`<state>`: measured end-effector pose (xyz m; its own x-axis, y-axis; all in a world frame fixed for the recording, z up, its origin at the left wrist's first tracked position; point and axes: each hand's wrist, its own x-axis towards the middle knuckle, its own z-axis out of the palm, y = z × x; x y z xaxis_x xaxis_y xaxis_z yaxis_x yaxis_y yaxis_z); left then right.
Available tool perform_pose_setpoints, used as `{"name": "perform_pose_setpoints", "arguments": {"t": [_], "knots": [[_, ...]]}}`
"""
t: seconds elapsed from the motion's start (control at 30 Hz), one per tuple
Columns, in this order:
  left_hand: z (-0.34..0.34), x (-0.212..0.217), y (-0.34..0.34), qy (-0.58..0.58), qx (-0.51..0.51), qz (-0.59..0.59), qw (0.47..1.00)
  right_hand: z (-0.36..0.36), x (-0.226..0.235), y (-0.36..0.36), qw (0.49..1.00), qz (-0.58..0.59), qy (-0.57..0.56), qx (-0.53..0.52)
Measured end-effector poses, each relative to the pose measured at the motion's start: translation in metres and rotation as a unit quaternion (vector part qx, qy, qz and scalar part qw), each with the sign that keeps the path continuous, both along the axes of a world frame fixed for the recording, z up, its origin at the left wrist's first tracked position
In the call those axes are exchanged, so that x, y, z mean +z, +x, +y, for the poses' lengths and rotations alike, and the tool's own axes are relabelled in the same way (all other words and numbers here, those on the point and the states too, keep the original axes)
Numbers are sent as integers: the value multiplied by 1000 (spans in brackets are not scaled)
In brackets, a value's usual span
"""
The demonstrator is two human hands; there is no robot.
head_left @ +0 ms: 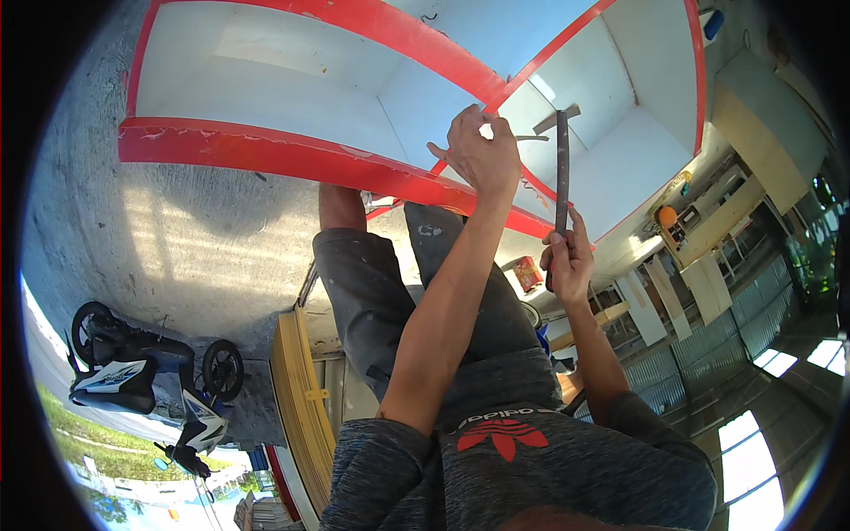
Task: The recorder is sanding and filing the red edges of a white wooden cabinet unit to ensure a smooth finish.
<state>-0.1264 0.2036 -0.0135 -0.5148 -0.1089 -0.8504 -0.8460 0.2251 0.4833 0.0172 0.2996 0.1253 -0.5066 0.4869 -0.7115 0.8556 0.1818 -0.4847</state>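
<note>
The left hand point(482, 155) was pinching something tiny, perhaps a nail, against the red-edged white wooden cabinet point(266, 150) at upper centre; the right hand point(567, 261) clenched a dark-handled hammer point(561, 164) just beside. A crooked swing could have struck those fingers.

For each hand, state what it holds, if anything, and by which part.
Right hand grips the hammer by its handle's lower end. Left hand rests on the red cabinet edge; what its fingers pinch cannot be told.
</note>
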Motion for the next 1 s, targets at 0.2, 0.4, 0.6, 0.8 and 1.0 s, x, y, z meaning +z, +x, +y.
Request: {"name": "perform_pose_setpoints", "arguments": {"t": [0.2,0.4,0.6,0.8,1.0], "knots": [[-24,-27,-20,310,355,-61,880,-28,-14,13,991,8,-8,-134],[-102,-27,-61,282,74,-147,945,-81,-45,107,865,54,101,-489],[-188,-11,-62,0,-732,212,648,-185,-115,185,639,-25,92,-763],[-203,-54,-69,16,-828,324,458,-341,-208,206,589,-54,-230,-773],[-180,-61,-68,1,-854,321,411,-430,-344,204,632,-66,-111,-764]]}}
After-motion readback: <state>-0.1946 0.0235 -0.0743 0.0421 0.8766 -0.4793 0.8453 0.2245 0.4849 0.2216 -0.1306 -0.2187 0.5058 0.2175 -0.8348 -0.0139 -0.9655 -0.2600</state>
